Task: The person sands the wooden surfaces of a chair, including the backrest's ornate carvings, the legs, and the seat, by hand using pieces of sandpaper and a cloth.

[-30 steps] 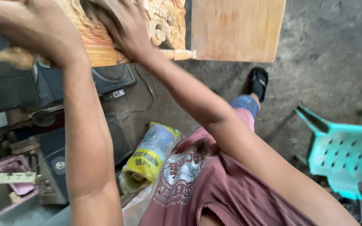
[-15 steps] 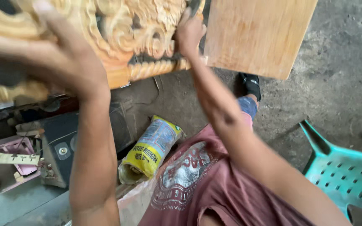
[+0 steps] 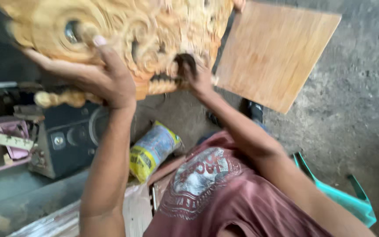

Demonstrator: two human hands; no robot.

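Moved since the earlier frames: carved wooden panel [image 3: 123, 39] now fills more of the upper view and sits lower and closer to the camera; right hand [image 3: 196, 77] has dropped from the panel's upper edge to its lower carved border; flat plywood board [image 3: 273, 55] appears tilted at a steeper angle. Item one, carved wooden panel, pale orange wood with deep scrollwork, held up in the air above the lap, apparently raised so the relief faces the wearer for a close look. Item two, left hand [image 3: 95, 77], closed around the panel's lower left rim, fingers wrapped up over the carving, palm beneath, bearing the weight. Item three, right hand, clamped at the bottom edge to the right of the left grip, fingers pressed around a dark recess in the carving; whether it holds a small tool there cannot be told through the blur. Item four, plywood board, just beyond the right grip, partly behind the panel. Below both grips: maroon printed shirt [image 3: 224, 197]; yellow and blue bag [image 3: 152, 151] on the floor; dark speaker box [image 3: 69, 140] under the left grip; turquoise plastic chair [image 3: 343, 197] well off to the right.
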